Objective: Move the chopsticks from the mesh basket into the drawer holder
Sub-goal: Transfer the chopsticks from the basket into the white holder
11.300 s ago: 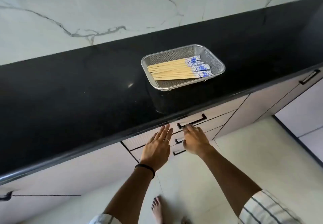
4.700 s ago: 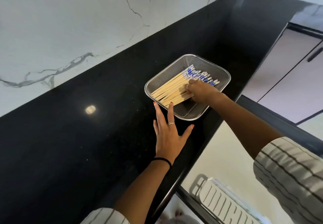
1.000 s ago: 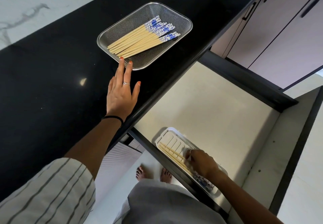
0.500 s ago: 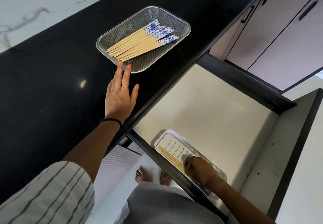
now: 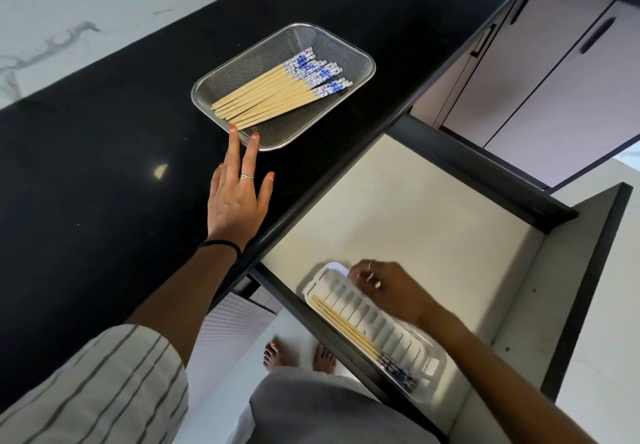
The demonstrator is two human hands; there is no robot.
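Observation:
A steel mesh basket stands on the black counter and holds several wooden chopsticks with blue-and-white ends. My left hand lies flat on the counter, fingers spread, two fingertips touching the basket's near rim. Below, the open drawer contains a white slotted holder at its front edge. A pair of chopsticks lies along the holder's near side. My right hand hovers over the holder's left part, fingers loosely curled, holding nothing.
The black counter runs diagonally under a marble wall. Closed cabinet doors with dark handles stand at the right. The drawer's dark front panel juts out at the right. My bare feet show on the floor below.
My right hand has let go of the pair of chopsticks in the holder and lifted up and away to the left. My left hand stays on the counter by the basket.

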